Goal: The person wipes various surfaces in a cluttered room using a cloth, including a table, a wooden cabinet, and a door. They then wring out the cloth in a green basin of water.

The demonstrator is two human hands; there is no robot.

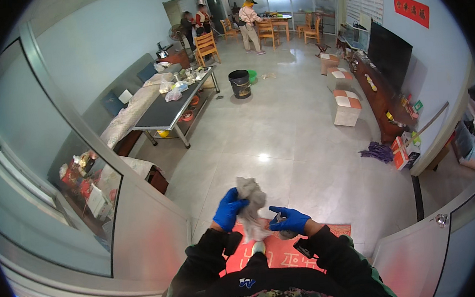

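Blue gloves cover both hands. My left hand (228, 210) grips a crumpled, damp-looking grey rag (252, 199), which sticks up above the fingers and hangs down below them. To its right, my right hand (292, 220) has the index finger stretched towards the rag, without clearly touching it. A bunched grey cloth (287, 234) shows beneath that palm and between the fingers, held there; whether it joins the other rag I cannot tell. Under both hands lies a red doormat (271, 254) bearing writing, with one of my shoes (258, 247) on it.
A glazed door panel (150, 214) stands at left, an open door (412, 247) at right. Ahead are a black bucket (240, 85), a green basin (252, 76), a low black table (163, 110), checkered stools (346, 108) and a purple mop (376, 152). Several people are at the far end.
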